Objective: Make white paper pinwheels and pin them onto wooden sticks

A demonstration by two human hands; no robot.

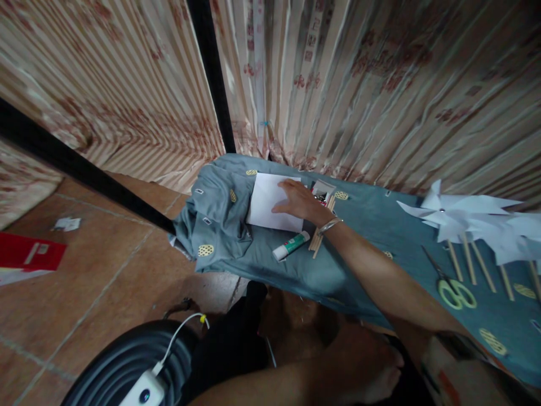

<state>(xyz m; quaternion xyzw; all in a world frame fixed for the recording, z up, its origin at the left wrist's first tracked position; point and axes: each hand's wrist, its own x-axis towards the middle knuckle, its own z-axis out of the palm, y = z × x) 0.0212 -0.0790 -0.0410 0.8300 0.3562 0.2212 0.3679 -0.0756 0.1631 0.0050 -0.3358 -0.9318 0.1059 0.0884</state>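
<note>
While our right hand (299, 202) stretches across to the far left end of the worktop (372, 225), it lies palm down on a white sheet of paper (266, 206), fingers (282, 207) spread a little apart and flat, gripping nothing, which looks like a way to pin the sheet against the blue cloth. A glue stick (291, 246) lies just near of the paper, and a bundle of thin wooden sticks (320, 232) lies beside the wrist, both close enough to pick up without shifting. Beyond the hand sits a small clear packet (322, 190); we cannot tell what is in it. Well apart, at the right end, white paper pinwheels (469, 217) on sticks lie together, with green-handled scissors (452, 287) just near of them. Our left hand (376, 366) rests low on our lap, off the worktop, fingers loosely together and empty. A red folder (29, 254) lies on the tiled floor at far left.
</note>
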